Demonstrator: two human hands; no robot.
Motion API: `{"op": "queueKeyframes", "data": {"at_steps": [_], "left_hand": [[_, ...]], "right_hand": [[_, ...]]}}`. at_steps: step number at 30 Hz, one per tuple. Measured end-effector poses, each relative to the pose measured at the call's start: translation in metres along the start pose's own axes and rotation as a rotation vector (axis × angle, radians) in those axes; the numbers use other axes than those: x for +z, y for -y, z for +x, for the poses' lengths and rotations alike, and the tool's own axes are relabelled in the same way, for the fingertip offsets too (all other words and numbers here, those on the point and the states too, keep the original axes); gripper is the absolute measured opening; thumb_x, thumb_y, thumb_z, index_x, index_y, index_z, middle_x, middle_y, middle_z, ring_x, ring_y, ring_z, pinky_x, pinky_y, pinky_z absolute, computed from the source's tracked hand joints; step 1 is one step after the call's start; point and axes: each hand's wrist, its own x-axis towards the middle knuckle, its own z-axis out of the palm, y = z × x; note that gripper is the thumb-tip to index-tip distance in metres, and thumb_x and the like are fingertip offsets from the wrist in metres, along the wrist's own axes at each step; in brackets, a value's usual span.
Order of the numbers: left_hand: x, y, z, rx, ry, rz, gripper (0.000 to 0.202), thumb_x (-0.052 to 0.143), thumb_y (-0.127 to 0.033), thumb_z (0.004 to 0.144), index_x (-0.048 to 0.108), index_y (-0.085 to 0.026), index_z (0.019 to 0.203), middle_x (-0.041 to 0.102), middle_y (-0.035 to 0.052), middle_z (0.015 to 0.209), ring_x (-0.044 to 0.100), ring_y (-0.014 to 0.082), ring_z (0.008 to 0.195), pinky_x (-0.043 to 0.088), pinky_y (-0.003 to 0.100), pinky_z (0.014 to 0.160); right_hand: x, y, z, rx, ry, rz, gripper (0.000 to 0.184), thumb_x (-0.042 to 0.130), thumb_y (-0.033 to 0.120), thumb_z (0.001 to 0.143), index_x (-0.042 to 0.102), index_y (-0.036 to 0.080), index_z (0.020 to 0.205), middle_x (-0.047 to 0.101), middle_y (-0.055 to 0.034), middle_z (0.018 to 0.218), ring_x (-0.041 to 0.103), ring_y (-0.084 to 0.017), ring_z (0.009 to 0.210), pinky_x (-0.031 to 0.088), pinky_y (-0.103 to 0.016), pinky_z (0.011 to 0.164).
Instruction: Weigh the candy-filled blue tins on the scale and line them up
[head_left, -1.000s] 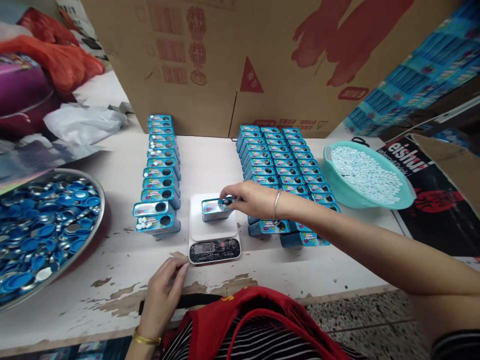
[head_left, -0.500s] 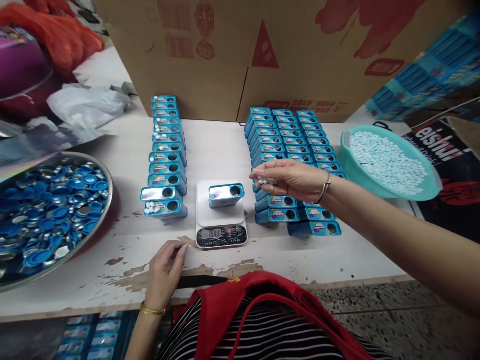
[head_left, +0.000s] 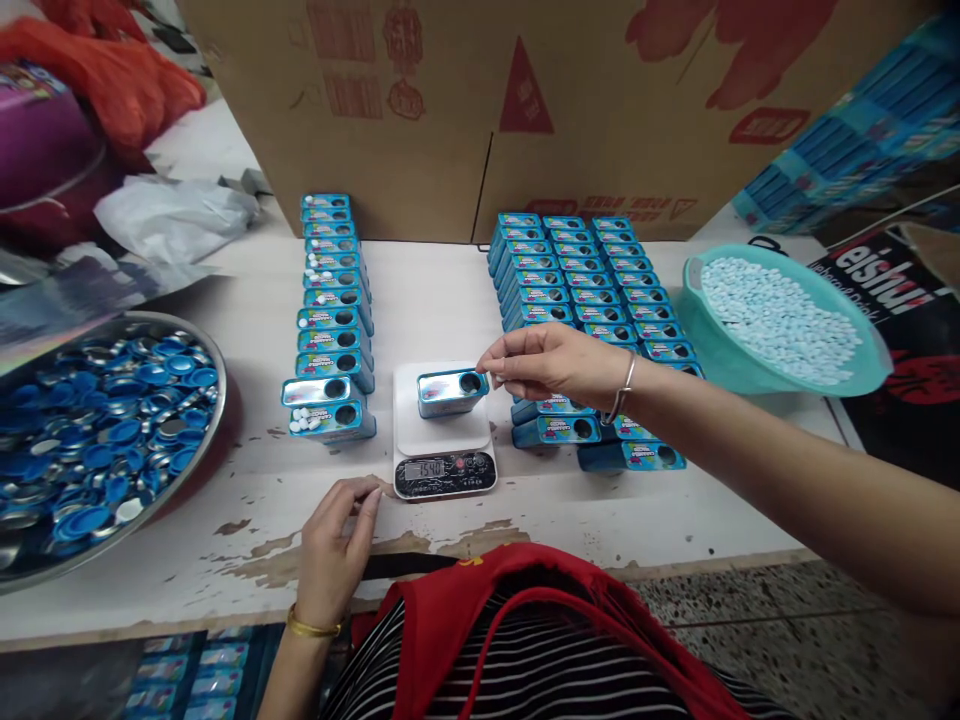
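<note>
A small blue tin [head_left: 451, 393] with a round hole in its silver top stands on a white digital scale [head_left: 403, 430]. My right hand [head_left: 555, 365] is at the tin's right end, fingertips pinched beside the hole. A few small white candies [head_left: 496, 378] show under those fingers. Resting on the table just left of the scale's display, my left hand [head_left: 335, 535] is empty, its fingers loosely bent and the thumb apart. A column of similar tins [head_left: 330, 338] stands to the left, some with white candies on top. More tins [head_left: 574, 290] stand in rows under and behind my right hand.
On the right is a turquoise basin [head_left: 780, 385] of pale candies. A metal bowl [head_left: 222, 400] of blue and silver lids sits on the left. A large cardboard box [head_left: 450, 170] closes off the back. A white plastic bag [head_left: 176, 215] lies at the back left.
My right hand has moved left and slightly down, from above the right-hand rows to the hole of the tin on the scale. The scale's reading has changed. My left hand stays put.
</note>
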Motion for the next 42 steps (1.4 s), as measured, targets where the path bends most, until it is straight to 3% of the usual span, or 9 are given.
{"op": "queueKeyframes", "data": {"at_steps": [6,12,18,21,25,28,32,38,42], "left_hand": [[0.000,-0.027,0.031,0.150,0.009,-0.016,0.011,0.051,-0.023,0.089,0.060,-0.017,0.085,0.062,0.0042,0.081,0.055,0.0132,0.075,0.045,0.025,0.068],[0.005,-0.025,0.033,0.158,0.045,-0.011,0.011,0.052,-0.024,0.089,0.060,-0.017,0.085,0.062,0.0043,0.081,0.056,0.0132,0.075,0.045,0.024,0.068],[0.004,-0.019,0.019,0.108,0.032,-0.013,0.010,0.052,-0.022,0.089,0.059,-0.017,0.084,0.060,0.0030,0.079,0.054,0.0122,0.073,0.044,0.023,0.066],[0.000,-0.012,0.016,0.068,0.014,-0.008,0.011,0.052,-0.023,0.089,0.060,-0.017,0.084,0.061,0.0025,0.080,0.054,0.0119,0.073,0.044,0.023,0.067],[-0.006,-0.004,0.014,0.024,-0.002,0.033,0.013,0.053,-0.026,0.089,0.061,-0.018,0.083,0.062,0.0015,0.079,0.053,0.0115,0.071,0.043,0.024,0.067],[-0.007,-0.001,0.014,0.014,-0.001,0.044,0.014,0.053,-0.027,0.088,0.061,-0.017,0.082,0.061,0.0010,0.078,0.053,0.0113,0.069,0.043,0.023,0.066],[-0.003,0.000,0.014,0.021,0.020,0.019,0.015,0.052,-0.027,0.089,0.061,-0.017,0.082,0.062,0.0011,0.079,0.054,0.0115,0.072,0.043,0.023,0.068],[0.001,-0.001,0.014,0.032,0.026,0.005,0.015,0.052,-0.027,0.089,0.061,-0.018,0.082,0.062,0.0009,0.078,0.054,0.0114,0.070,0.043,0.024,0.067],[-0.002,-0.001,0.012,0.013,-0.006,0.031,0.015,0.053,-0.028,0.088,0.061,-0.018,0.083,0.062,0.0009,0.079,0.055,0.0116,0.070,0.043,0.024,0.066]], "right_hand": [[0.006,0.001,0.003,-0.010,0.000,-0.129,0.009,0.060,0.019,0.083,0.062,0.013,0.078,0.049,0.0056,0.049,0.038,-0.003,0.039,0.028,-0.017,0.037],[0.013,0.012,0.012,-0.068,-0.012,-0.348,0.006,0.060,0.007,0.081,0.063,0.011,0.085,0.050,0.0073,0.050,0.041,-0.003,0.039,0.032,-0.017,0.039],[0.004,0.011,0.015,0.081,0.008,0.071,0.016,0.057,0.016,0.087,0.060,0.011,0.072,0.056,0.0020,0.057,0.042,-0.001,0.041,0.031,-0.011,0.035],[-0.004,0.003,0.012,0.070,-0.037,0.308,0.024,0.054,0.023,0.090,0.061,0.008,0.073,0.059,-0.0021,0.064,0.047,-0.002,0.046,0.037,-0.010,0.037],[-0.013,-0.010,0.004,0.048,-0.025,0.412,0.007,0.058,0.010,0.085,0.064,0.006,0.085,0.063,-0.0055,0.071,0.052,-0.004,0.053,0.043,-0.012,0.042],[-0.014,-0.016,-0.001,0.024,-0.023,0.361,0.007,0.059,0.006,0.082,0.064,0.006,0.087,0.061,-0.0039,0.069,0.049,-0.003,0.049,0.036,-0.012,0.038],[-0.003,-0.013,0.000,0.019,-0.047,0.225,0.007,0.063,0.015,0.082,0.065,0.009,0.086,0.056,0.0011,0.061,0.042,-0.002,0.043,0.024,-0.013,0.034],[0.013,0.001,0.007,-0.025,-0.048,-0.111,0.016,0.056,0.008,0.085,0.064,0.006,0.099,0.049,0.0060,0.049,0.037,-0.003,0.039,0.027,-0.017,0.037],[0.010,0.004,-0.009,-0.093,-0.093,-0.053,0.021,0.057,0.011,0.085,0.061,0.007,0.105,0.049,0.0065,0.052,0.038,-0.003,0.041,0.028,-0.017,0.040]]}}
